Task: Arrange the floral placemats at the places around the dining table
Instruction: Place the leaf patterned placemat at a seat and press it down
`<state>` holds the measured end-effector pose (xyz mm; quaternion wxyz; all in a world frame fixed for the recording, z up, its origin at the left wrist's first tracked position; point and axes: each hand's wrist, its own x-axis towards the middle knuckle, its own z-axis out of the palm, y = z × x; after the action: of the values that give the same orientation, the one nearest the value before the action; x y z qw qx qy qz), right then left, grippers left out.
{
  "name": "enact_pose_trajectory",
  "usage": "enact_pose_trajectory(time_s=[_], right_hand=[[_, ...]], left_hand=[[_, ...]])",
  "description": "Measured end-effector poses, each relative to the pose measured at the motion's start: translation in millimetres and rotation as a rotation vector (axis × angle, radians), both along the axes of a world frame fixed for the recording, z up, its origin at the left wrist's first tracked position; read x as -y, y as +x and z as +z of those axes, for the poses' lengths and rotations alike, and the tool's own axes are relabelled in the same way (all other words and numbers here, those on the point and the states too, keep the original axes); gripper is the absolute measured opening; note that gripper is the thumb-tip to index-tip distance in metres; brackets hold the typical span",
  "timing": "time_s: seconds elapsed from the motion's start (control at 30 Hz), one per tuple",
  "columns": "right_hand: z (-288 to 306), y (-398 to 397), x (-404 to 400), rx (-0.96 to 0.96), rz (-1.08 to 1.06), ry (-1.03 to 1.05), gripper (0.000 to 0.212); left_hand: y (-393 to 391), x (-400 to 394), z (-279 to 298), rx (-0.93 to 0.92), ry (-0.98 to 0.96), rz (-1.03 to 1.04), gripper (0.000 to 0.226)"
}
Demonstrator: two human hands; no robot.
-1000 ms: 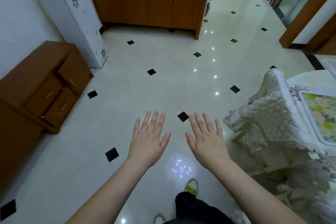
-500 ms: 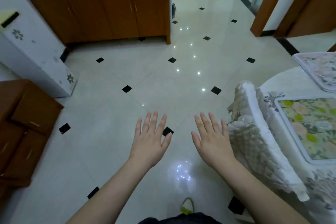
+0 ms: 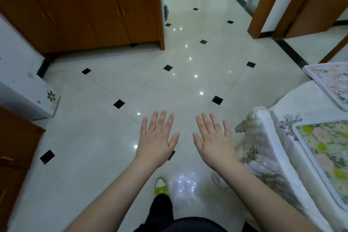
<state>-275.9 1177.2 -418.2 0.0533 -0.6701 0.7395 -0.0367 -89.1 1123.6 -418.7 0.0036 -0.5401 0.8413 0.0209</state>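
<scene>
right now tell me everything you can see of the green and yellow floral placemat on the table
The green and yellow floral placemat lies flat on the white embroidered tablecloth at the right edge of the view. It looks rectangular with rounded corners and a pale border around a print of yellow, pink and green flowers. Its surface looks smooth, perhaps wipeable. The frame cuts off its right part. Neither hand touches it; the right hand hovers open to its left, above the floor.

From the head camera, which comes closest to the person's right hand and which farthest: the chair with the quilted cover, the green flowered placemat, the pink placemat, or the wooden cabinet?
From the right hand:
1. Quilted chair cover, just to its right.
2. Green floral placemat, farther right on the table.
3. Pink placemat, at the far right, farther up the table.
4. Wooden cabinet, across the floor, up and left.
</scene>
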Motion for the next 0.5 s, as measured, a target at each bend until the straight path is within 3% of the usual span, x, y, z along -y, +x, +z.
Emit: enact_pose_trajectory(time_s=[0.5], right_hand=[[10,55,193,-0.066,-0.018,0.02,0.065]], left_hand=[[43,215,4,-0.071,-0.001,-0.109,0.073]])
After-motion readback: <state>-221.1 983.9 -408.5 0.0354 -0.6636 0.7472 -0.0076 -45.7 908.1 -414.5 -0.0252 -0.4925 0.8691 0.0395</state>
